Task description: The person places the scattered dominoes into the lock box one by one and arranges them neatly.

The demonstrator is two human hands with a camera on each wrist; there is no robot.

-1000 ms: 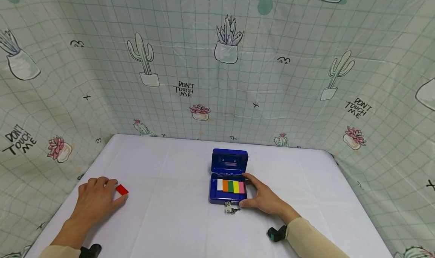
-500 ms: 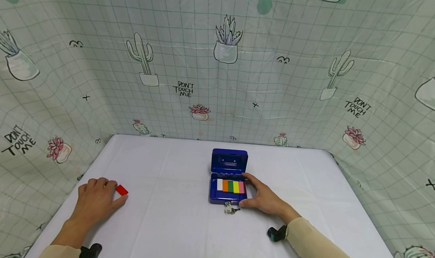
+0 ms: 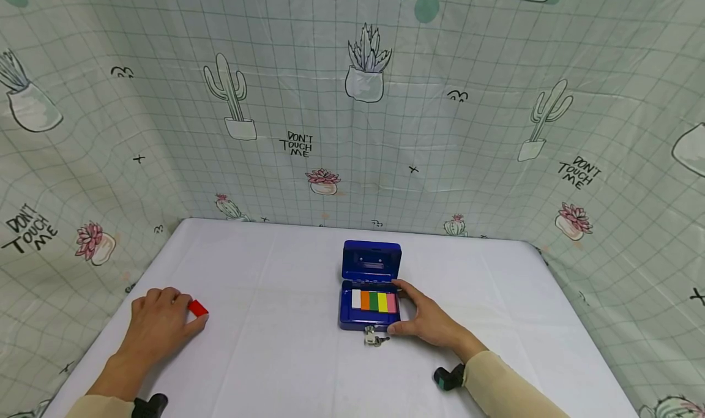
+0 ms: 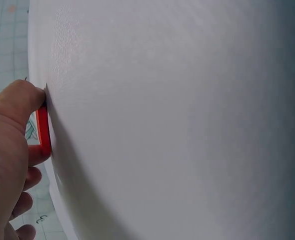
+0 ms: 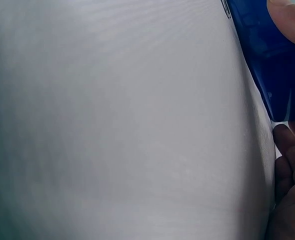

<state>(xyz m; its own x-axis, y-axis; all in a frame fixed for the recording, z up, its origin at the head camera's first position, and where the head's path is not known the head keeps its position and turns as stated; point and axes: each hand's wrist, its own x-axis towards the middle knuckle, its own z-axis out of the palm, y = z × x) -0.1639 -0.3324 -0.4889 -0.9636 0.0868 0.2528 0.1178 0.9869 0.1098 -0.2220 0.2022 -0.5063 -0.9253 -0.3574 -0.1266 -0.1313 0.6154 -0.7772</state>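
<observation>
My left hand (image 3: 158, 325) pinches a flat red block (image 3: 197, 308) between thumb and fingertips, low at the table's left side. In the left wrist view the red block (image 4: 43, 131) is on edge between thumb and index finger. Near the middle stands a small blue cash box (image 3: 352, 320), its lid (image 3: 372, 264) raised. A row of white, orange, green (image 3: 374, 302), yellow and pink blocks lies inside. My right hand (image 3: 432, 321) grips the box's right side, thumb at the front corner and index finger by the hinge. In the right wrist view, the blue box wall (image 5: 282, 85) lies between thumb and fingers.
Small keys (image 3: 377, 339) hang at the lock on the box's front. A white cloth covers the table (image 3: 275, 357). Behind it and at both sides rises a grid-patterned curtain (image 3: 275, 87) with plant drawings.
My left hand has shifted very slightly to the right, still holding the red block. The right hand and the box look unmoved.
</observation>
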